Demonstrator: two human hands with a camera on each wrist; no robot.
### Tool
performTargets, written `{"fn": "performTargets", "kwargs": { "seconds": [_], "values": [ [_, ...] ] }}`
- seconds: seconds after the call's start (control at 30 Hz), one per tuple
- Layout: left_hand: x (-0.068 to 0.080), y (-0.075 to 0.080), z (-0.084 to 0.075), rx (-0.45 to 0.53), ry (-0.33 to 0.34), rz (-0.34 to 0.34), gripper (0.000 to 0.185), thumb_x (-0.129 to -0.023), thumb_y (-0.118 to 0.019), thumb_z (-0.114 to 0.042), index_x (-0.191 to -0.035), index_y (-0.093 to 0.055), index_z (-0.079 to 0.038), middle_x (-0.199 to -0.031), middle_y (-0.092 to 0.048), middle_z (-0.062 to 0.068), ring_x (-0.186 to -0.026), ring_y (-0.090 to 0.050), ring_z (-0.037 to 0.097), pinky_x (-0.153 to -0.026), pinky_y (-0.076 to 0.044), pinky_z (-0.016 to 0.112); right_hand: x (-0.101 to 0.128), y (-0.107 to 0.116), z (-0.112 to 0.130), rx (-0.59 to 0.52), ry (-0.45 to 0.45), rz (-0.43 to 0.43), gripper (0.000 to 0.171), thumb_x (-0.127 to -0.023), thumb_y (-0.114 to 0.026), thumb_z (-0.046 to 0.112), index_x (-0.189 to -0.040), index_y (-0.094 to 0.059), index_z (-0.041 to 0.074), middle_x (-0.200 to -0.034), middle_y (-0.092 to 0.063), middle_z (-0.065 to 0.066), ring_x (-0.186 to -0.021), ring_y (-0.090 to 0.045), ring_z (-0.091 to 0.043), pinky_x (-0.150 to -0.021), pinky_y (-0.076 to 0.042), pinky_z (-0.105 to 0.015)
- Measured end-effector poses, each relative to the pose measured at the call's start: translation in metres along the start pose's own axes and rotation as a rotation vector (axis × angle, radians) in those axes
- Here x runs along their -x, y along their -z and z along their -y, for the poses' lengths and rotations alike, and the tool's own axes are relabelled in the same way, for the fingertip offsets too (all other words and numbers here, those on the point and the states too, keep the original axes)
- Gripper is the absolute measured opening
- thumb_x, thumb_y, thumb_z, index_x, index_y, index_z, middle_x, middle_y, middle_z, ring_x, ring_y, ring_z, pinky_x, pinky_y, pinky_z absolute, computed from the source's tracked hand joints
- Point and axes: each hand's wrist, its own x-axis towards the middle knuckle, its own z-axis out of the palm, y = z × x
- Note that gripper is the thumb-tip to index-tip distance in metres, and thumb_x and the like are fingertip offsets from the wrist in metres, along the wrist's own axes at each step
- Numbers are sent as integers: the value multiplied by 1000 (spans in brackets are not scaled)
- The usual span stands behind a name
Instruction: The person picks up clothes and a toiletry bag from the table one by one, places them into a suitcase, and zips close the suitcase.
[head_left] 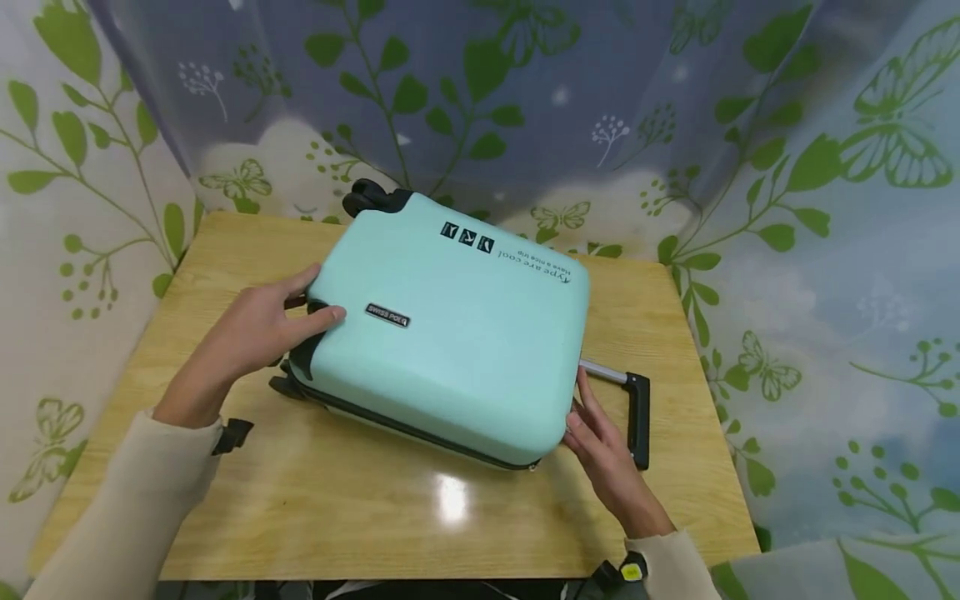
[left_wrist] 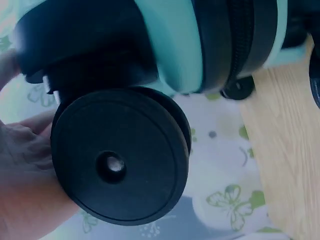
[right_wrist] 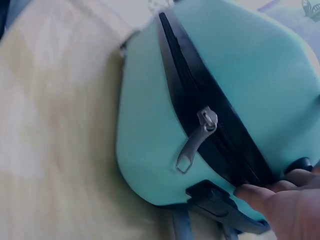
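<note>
A mint-green hard-shell suitcase (head_left: 457, 350) lies on its side, wheels to the left, with a "SWISS POLO" badge (head_left: 387, 315) on its upper face. My left hand (head_left: 255, 329) grips the wheel end, thumb over the shell's top edge and other fingers at the end face. In the left wrist view a black wheel (left_wrist: 120, 160) covers part of that hand. At the other end my right hand (head_left: 607, 458) holds the near corner, beside the extended pull handle (head_left: 639, 421). The right wrist view has its fingertips at the black zip band (right_wrist: 200, 100), below a metal zip pull (right_wrist: 195, 145).
The suitcase is over a light wooden table (head_left: 375, 517). Curtains (head_left: 480, 100) printed with green leaves and butterflies hang around the back and both sides. The pull handle sticks out to the right over the table.
</note>
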Motion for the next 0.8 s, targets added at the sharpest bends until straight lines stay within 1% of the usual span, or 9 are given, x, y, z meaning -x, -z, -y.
{"fn": "performTargets", "kwargs": {
  "seconds": [0.17,0.23,0.3,0.43,0.47,0.53,0.57,0.73,0.8],
  "values": [
    [-11,7,10,-14,-15,-12,96,-105,-64,-64,-174,-22,-12,-172,-38,27,-153,-46,50,-108,-48,63,13,-19,-4,-89,-55,24,83,-116,-46,18,-174,9,40,-184,5,-10,-169,-5,-30,-118,-40,-17],
    [-12,7,12,-26,-37,-34,92,-106,-64,-61,-174,-24,-13,-171,-40,27,-151,-48,50,-105,-49,61,15,-20,-5,-123,-58,25,82,-116,-44,16,-175,7,39,-184,4,-13,-169,-11,-25,-119,-41,-19],
    [-11,5,14,-50,-60,-77,88,-107,-64,-57,-173,-28,-12,-163,-51,29,-125,-66,51,-93,-52,58,14,-16,-3,-122,-43,0,76,-116,-43,14,-177,0,31,-184,0,-16,-167,-24,-16,-118,-46,-25],
    [-5,-8,13,-117,-151,-256,74,-108,-67,-44,-167,-43,-5,-154,-59,31,-123,-65,54,-106,-48,65,0,7,9,-1,33,-142,58,-118,-44,15,-173,-27,10,-180,-25,-18,-149,-51,-5,-111,-55,-32],
    [-3,-13,13,-117,-171,-306,70,-108,-67,-40,-164,-47,-3,-154,-59,31,-128,-63,55,-114,-44,67,-5,15,13,38,49,-185,54,-118,-45,16,-170,-34,6,-176,-32,-16,-146,-54,-7,-110,-56,-32],
    [4,-24,14,-88,-199,-417,61,-108,-68,-32,-158,-54,0,-162,-51,29,-156,-39,54,-128,-22,72,-19,31,23,84,95,-252,50,-118,-47,17,-165,-40,1,-171,-40,-12,-145,-55,-12,-110,-56,-30],
    [8,-31,15,-55,-208,-480,57,-107,-69,-29,-155,-58,0,-164,-51,26,-158,-38,51,-130,-19,71,-26,38,27,88,120,-274,49,-118,-48,18,-163,-42,0,-168,-43,-9,-145,-54,-15,-111,-55,-29],
    [41,-72,19,178,-132,-727,57,-105,-68,-21,-159,-56,-6,-177,-35,16,-165,-25,42,-128,-21,73,-70,63,46,96,225,-284,48,-118,-49,21,-159,-47,-3,-161,-50,-4,-150,-50,-25,-117,-50,-28],
    [53,-86,20,284,-71,-763,65,-106,-68,-19,-166,-45,-10,-182,-22,9,-167,-16,36,-129,-20,70,-87,66,54,141,231,-258,49,-118,-49,24,-160,-47,-1,-165,-47,-7,-154,-45,-28,-123,-44,-33]
  ]
}}
